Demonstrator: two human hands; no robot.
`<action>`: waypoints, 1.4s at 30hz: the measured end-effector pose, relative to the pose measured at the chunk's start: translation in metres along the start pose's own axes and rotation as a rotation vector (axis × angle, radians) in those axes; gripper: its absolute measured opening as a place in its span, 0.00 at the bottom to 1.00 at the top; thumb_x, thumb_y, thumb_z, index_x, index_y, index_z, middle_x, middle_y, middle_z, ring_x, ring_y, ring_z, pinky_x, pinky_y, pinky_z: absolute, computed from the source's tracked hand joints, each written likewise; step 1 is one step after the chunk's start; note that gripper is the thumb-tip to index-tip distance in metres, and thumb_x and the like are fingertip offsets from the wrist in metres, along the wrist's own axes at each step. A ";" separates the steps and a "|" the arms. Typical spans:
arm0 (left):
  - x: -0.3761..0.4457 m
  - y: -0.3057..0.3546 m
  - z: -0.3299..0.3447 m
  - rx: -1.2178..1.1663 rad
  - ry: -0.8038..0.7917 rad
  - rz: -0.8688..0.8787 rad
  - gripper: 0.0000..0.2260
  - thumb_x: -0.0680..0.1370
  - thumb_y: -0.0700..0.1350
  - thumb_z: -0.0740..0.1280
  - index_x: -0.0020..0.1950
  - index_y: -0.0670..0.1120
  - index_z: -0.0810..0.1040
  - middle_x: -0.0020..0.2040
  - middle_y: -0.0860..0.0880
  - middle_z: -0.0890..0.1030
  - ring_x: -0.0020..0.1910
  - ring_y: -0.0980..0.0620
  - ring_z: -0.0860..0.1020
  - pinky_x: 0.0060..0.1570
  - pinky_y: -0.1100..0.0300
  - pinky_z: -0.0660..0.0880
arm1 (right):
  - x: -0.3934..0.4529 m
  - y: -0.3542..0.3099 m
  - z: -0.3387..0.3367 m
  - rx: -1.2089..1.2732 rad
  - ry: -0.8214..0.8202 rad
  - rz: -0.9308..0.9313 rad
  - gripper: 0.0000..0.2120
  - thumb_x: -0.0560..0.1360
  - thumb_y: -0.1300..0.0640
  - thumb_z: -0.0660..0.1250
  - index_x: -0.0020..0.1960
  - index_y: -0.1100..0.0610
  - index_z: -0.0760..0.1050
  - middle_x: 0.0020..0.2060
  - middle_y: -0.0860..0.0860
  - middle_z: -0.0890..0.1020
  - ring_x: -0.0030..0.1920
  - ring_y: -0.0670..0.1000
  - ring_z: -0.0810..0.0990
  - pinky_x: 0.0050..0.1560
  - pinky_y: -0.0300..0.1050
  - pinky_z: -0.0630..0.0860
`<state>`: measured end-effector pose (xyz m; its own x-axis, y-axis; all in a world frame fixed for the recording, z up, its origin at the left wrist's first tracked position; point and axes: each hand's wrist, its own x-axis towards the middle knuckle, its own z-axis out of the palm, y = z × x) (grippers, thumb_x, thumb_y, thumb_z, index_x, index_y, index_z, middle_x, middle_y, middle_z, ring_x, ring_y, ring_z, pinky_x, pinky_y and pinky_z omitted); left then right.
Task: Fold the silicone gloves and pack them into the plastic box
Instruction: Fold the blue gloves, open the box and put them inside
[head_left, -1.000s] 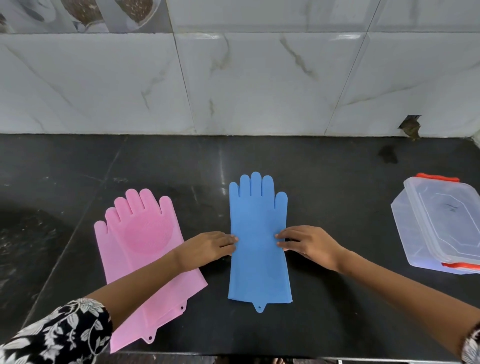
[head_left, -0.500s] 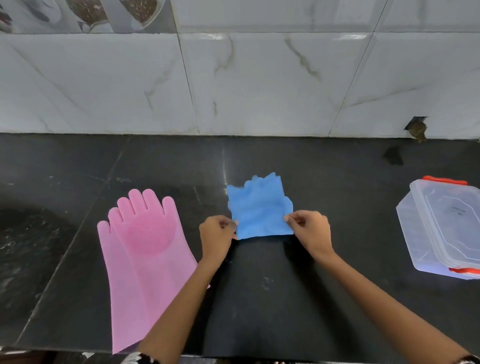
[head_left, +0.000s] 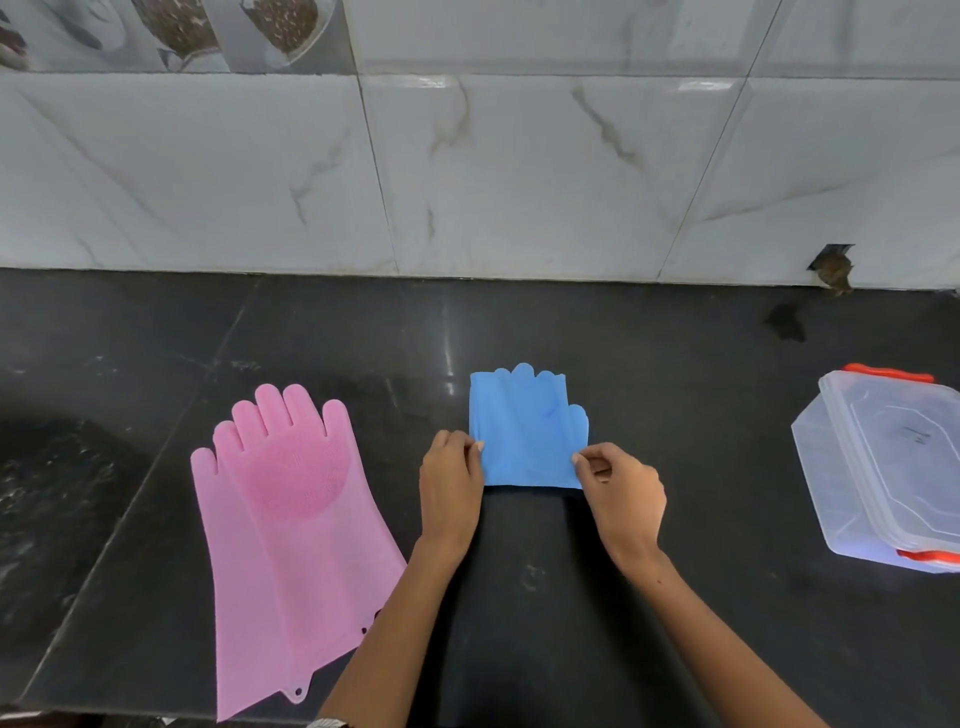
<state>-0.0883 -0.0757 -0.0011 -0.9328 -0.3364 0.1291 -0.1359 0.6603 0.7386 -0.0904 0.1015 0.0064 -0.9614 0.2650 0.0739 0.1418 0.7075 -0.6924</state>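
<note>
**Blue glove, folded in 2, held at both edges**

Left hand (head_left: 451, 480) fingers pinch the blue glove (head_left: 524, 434) at its left edge; right hand (head_left: 621, 493) fingers pinch its right edge. Glove lies mid-worktop (head_left: 675, 389). Pink glove (head_left: 291, 525) flat, left. Plastic box (head_left: 883, 467), lidded, far right.

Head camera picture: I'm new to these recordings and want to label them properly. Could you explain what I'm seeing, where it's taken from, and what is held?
No machine here: a person works with two bare hands. The single picture comes from a camera worn on the head, looking forward and down.

On the black counter, before a tiled wall, lie a pink glove spread flat, a blue glove folded in half, and at the right a clear plastic box with its lid lying on top.

The left hand and the right hand each pinch a side edge of the blue glove near its fold. The pink glove lies untouched.
</note>
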 end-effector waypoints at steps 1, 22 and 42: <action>0.000 -0.002 0.002 0.008 -0.008 -0.004 0.07 0.79 0.44 0.64 0.47 0.42 0.79 0.46 0.48 0.79 0.40 0.57 0.74 0.41 0.69 0.69 | -0.001 0.000 0.000 -0.030 0.006 -0.022 0.05 0.75 0.54 0.67 0.46 0.53 0.80 0.38 0.45 0.83 0.38 0.45 0.81 0.37 0.40 0.76; 0.045 -0.015 0.000 0.599 -0.480 0.523 0.25 0.83 0.55 0.46 0.78 0.48 0.46 0.79 0.51 0.45 0.77 0.53 0.41 0.75 0.49 0.39 | 0.056 -0.009 0.033 -0.534 -0.522 -0.750 0.30 0.79 0.39 0.47 0.77 0.49 0.47 0.77 0.47 0.47 0.77 0.48 0.43 0.75 0.54 0.40; 0.050 -0.024 0.002 0.560 -0.408 0.531 0.26 0.82 0.57 0.46 0.78 0.48 0.46 0.79 0.52 0.48 0.78 0.54 0.47 0.72 0.59 0.37 | 0.065 0.009 0.017 -0.623 -0.487 -0.641 0.33 0.79 0.38 0.44 0.77 0.53 0.42 0.77 0.47 0.43 0.76 0.46 0.40 0.74 0.54 0.38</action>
<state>-0.1320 -0.1065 -0.0134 -0.9515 0.3054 0.0372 0.3066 0.9306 0.2000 -0.1552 0.1142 -0.0073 -0.8714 -0.4809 -0.0968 -0.4697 0.8749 -0.1176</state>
